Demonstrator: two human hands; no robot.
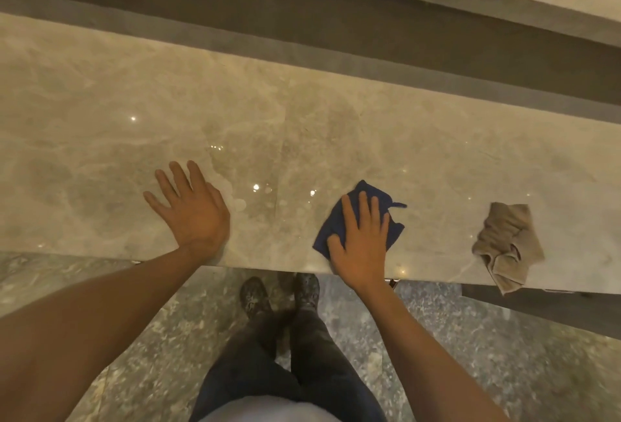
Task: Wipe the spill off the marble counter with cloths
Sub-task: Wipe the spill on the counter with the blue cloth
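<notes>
A beige marble counter (100, 125) runs across the view. Wet drops and a thin film of spill (258, 193) glisten on it between my hands. My left hand (191, 209) lies flat on the marble near the front edge, fingers spread, holding nothing. My right hand (363, 240) presses flat on a dark blue cloth (366, 193), which is crumpled under the palm. A tan cloth (507, 243) lies bunched to the right, one corner hanging over the front edge, apart from both hands.
A dark grey ledge (336, 28) borders the counter's far side. Below the front edge is a speckled stone floor (134, 337), with my legs and dark shoes (279, 294). A dark panel (554, 310) sits under the counter at right.
</notes>
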